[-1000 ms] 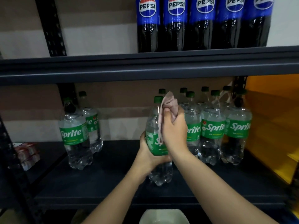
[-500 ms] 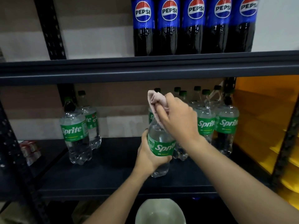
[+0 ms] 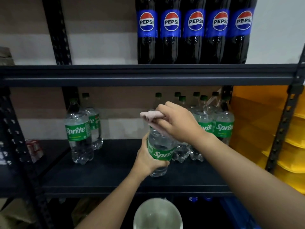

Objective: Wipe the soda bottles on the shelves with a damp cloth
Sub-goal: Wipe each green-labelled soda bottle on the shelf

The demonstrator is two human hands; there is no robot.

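My left hand grips a clear Sprite bottle around its green label, holding it tilted above the middle shelf. My right hand holds a pinkish cloth bunched over the bottle's neck and cap, which are hidden. Several more Sprite bottles stand behind at the right. Two Sprite bottles stand at the left. Several Pepsi bottles line the upper shelf.
A pale round bowl sits below the shelf edge at the bottom centre. Yellow stacked trays fill the right side past a black upright. A small red and white pack lies at the left of the shelf.
The bottle has tilted and come lower and nearer in my left hand. My right hand has carried the cloth up from the label to the neck and cap.
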